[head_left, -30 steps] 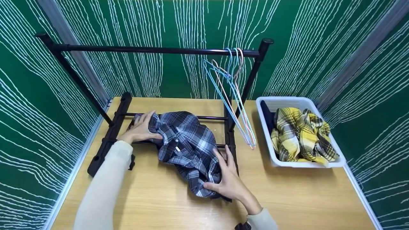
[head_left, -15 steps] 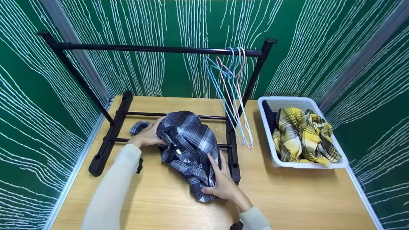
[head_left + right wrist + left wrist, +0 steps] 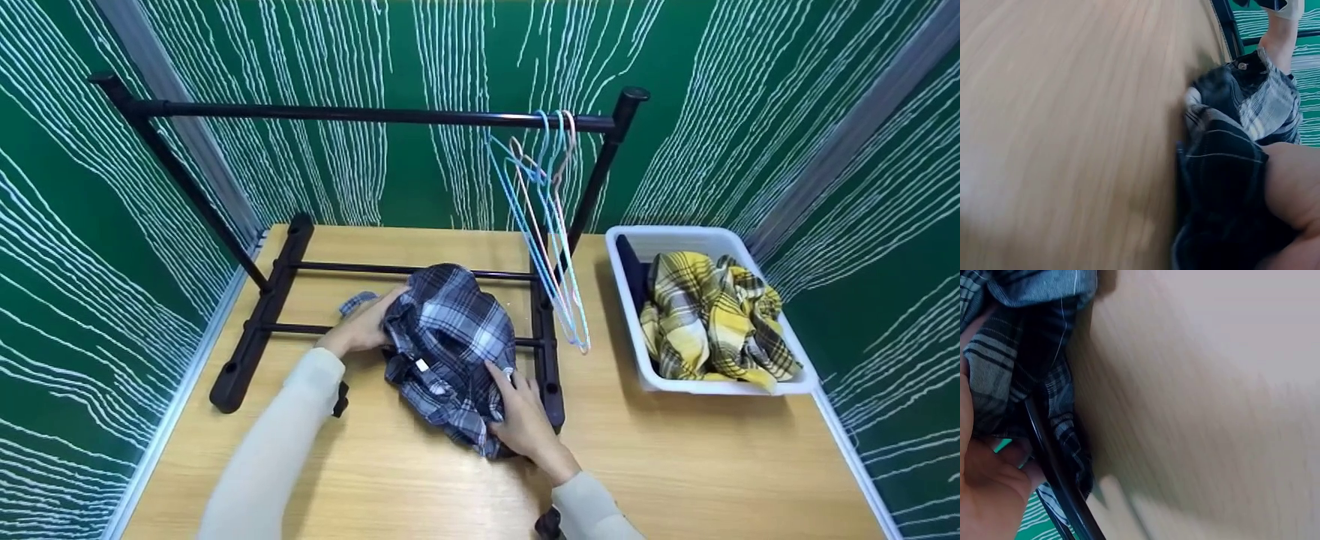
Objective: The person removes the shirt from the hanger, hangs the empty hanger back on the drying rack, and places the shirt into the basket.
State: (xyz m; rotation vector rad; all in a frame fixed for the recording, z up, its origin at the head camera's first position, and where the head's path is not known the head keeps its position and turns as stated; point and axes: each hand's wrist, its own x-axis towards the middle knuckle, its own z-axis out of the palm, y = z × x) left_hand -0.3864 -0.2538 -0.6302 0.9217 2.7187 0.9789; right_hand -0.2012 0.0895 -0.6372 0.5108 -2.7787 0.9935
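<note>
A crumpled dark blue-and-white plaid shirt (image 3: pixel 459 315) is bunched across the lower bars of the black rack in the head view, its small white label (image 3: pixel 421 365) showing. My left hand (image 3: pixel 365 328) grips the bundle's left side, with a loose end of cloth (image 3: pixel 357 302) sticking out behind it. On the lower right, my right hand (image 3: pixel 525 421) holds the cloth between thumb and fingers. The left wrist view shows shirt folds (image 3: pixel 994 365) against the left palm; some fingertips are hidden. Dark cloth (image 3: pixel 1224 169) lies against the right hand in its wrist view.
The black garment rack (image 3: pixel 360 114) stands on the wooden table (image 3: pixel 660 465). Blue and pink hangers (image 3: pixel 551 225) hang at its right end. To the right, a white basket (image 3: pixel 802 379) holds a yellow plaid garment (image 3: pixel 709 315) and a dark navy piece (image 3: pixel 631 266).
My left hand has moved right, drawing the shirt's left side inward and bunching it tighter. The right hand has shifted slightly, its fingers closing in on the cloth.
</note>
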